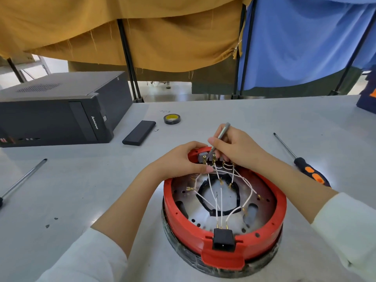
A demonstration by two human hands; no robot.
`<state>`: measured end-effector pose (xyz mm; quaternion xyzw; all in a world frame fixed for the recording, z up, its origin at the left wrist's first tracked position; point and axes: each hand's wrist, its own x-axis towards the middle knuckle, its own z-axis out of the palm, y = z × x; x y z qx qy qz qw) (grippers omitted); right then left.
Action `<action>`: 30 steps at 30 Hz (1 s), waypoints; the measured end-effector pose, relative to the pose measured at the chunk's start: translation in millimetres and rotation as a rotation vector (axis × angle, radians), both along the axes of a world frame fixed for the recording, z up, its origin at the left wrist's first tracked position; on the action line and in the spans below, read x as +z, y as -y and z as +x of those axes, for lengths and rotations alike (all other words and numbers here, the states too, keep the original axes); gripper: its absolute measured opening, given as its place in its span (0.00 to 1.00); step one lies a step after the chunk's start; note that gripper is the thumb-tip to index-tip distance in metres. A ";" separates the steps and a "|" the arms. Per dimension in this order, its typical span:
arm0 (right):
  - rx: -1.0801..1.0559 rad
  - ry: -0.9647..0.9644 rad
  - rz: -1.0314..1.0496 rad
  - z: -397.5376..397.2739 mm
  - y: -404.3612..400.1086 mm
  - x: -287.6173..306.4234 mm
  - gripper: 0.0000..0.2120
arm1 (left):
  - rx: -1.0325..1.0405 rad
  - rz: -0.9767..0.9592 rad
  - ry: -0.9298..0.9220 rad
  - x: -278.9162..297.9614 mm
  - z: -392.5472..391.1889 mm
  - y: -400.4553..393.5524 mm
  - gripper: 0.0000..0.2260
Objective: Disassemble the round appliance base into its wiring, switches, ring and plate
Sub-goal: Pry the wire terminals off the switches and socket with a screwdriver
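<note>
Round appliance base (223, 226) sitting open side up at the near middle of the grey worktop (234, 115), red ring (183, 226) around a perforated metal plate (217, 217), white wires (221, 198) crossing inside. Left hand (183, 161) at the far rim of the base, fingers (205, 169) closed around a grey switch block (202, 156). Right hand (236, 148) just beside it, fingers clamped on a thin grey tool (220, 135), tip down among the switch terminals.

Risks, as a guess: tip slipping off a terminal and jabbing the left thumb; levering too hard and bending a spade connector or tearing a wire; base skating on the smooth top, nothing bracing it.

Beyond the base: tape roll (172, 119), black flat case (139, 132), dark computer tower (55, 110) to its left. Orange-handled screwdriver (299, 159) right of the base, plain metal rod (24, 178) left. Mustard and blue cloths (162, 37) hanging behind.
</note>
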<state>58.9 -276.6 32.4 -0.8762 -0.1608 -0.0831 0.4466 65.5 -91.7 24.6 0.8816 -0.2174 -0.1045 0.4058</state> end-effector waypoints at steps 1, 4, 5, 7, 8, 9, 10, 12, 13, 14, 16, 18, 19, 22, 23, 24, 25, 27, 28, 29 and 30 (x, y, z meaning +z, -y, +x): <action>-0.015 0.010 0.020 0.4 0.4 -3.5 0.08 | -0.012 0.006 0.003 0.2 2.0 -0.2 0.25; -0.039 0.024 0.057 1.6 0.7 -9.3 0.09 | -0.030 0.011 0.020 -0.8 6.2 -0.5 0.24; -0.042 0.024 0.070 1.9 0.9 -9.5 0.09 | -0.031 0.003 0.020 -1.6 6.8 -0.8 0.24; -0.031 0.030 0.094 2.3 1.9 -9.4 0.09 | -0.033 -0.019 0.010 -3.4 7.8 -1.2 0.24; -0.019 0.033 0.091 2.4 2.0 -9.7 0.09 | -0.034 -0.026 0.007 -4.0 8.1 -1.4 0.24; -0.007 0.034 0.078 2.0 1.9 -10.3 0.09 | -0.035 -0.029 0.009 -4.6 8.2 -1.6 0.23; 0.001 0.035 0.062 1.8 1.8 -10.8 0.09 | -0.036 -0.029 0.015 -4.8 8.5 -1.7 0.23; 0.008 0.046 0.029 1.8 1.7 -10.9 0.09 | -0.038 -0.026 0.023 -5.4 9.0 -2.0 0.23; 0.006 0.055 0.015 1.7 1.8 -10.7 0.09 | -0.040 -0.025 0.022 -5.5 9.1 -2.0 0.23; 0.003 0.063 0.004 1.5 1.9 -10.6 0.09 | -0.041 -0.026 0.022 -5.6 9.3 -2.1 0.23; -0.003 0.084 -0.018 0.6 1.7 -10.9 0.09 | -0.038 -0.027 0.023 -5.9 9.4 -2.3 0.23; -0.006 0.098 -0.040 -0.2 0.5 -10.9 0.09 | -0.038 -0.029 0.024 -6.6 9.6 -2.2 0.22; -0.009 0.096 -0.050 0.0 -0.3 -10.4 0.10 | -0.038 -0.027 0.026 -7.0 9.4 -2.0 0.22; -0.028 0.054 -0.077 4.7 -4.0 -5.6 0.11 | -0.033 -0.018 0.038 -7.7 9.2 -1.8 0.22; -0.030 0.024 -0.075 6.6 -5.2 -3.9 0.11 | -0.032 -0.017 0.035 -7.7 9.2 -1.9 0.22; -0.028 -0.009 -0.065 8.4 -6.2 -2.4 0.11 | -0.031 -0.015 0.032 -7.6 9.1 -2.0 0.23; -0.025 -0.043 -0.052 10.0 -6.6 -0.9 0.11 | -0.031 -0.009 0.030 -7.4 9.1 -1.9 0.23; -0.024 -0.102 -0.037 13.2 -7.3 2.3 0.11 | -0.032 -0.003 0.030 -7.2 9.0 -1.8 0.23; -0.026 -0.126 -0.044 14.9 -8.1 4.1 0.11 | -0.032 -0.006 0.032 -7.1 9.0 -1.7 0.23; -0.033 -0.144 -0.058 16.3 -9.0 5.8 0.12 | -0.033 -0.007 0.036 -6.8 8.8 -1.6 0.24; -0.042 -0.156 -0.074 17.5 -10.1 6.7 0.12 | -0.034 -0.005 0.041 -6.4 8.5 -1.5 0.24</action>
